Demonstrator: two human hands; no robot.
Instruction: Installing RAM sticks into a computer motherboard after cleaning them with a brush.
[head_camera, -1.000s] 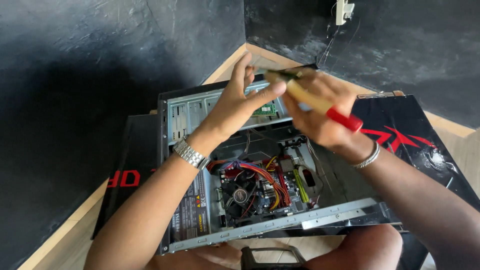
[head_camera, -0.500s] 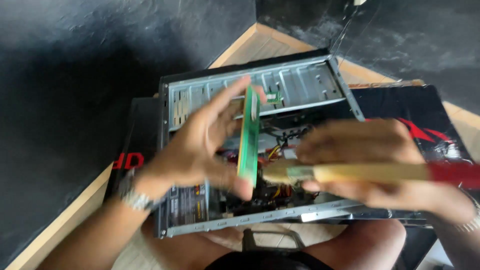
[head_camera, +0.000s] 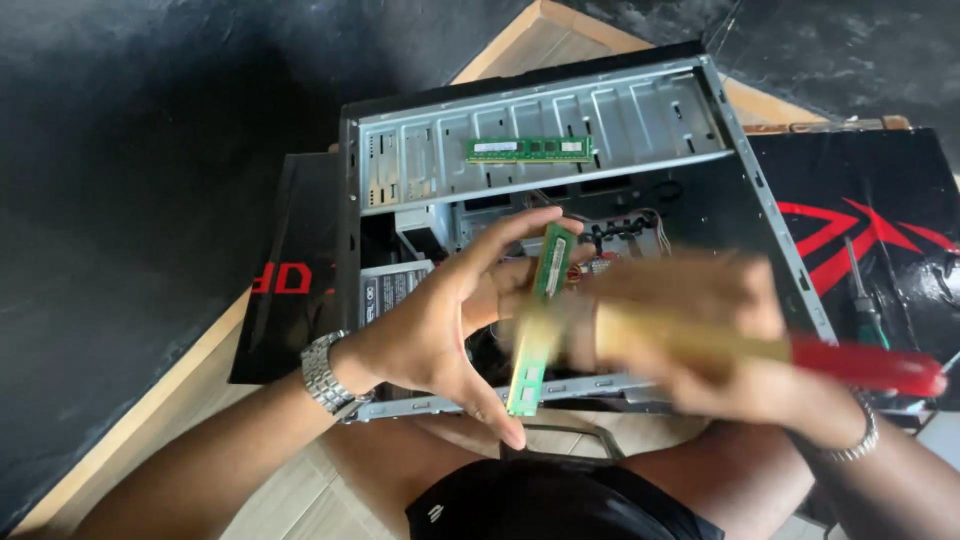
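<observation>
Two hands over an open computer case (head_camera: 400, 150), nearest first. Left hand (head_camera: 440, 325) spread wide, thumb and fingers pinching a green memory stick (head_camera: 540, 320) by its narrow ends — long axis roughly 12 to 6 o'clock, upper end tipped slightly toward 1, lower end near the case's front rail. Right hand (head_camera: 700, 330) blurred, at 3 o'clock of the stick, fist wrapped round a brush (head_camera: 800, 352) with a pale shaft and red handle pointing toward 3 o'clock; bristle end lost in blur against the stick, contact impossible to tell. Silver watch (head_camera: 325, 375) on the left wrist, bracelet (head_camera: 855, 440) on the right. Farther off, at 12 o'clock — a second green memory stick (head_camera: 528, 149) lying flat on the case's grey metal wall, long axis 9 to 3. Green-handled screwdriver (head_camera: 865, 300) at 3 o'clock on black-and-red cardboard (head_camera: 860, 190).
</observation>
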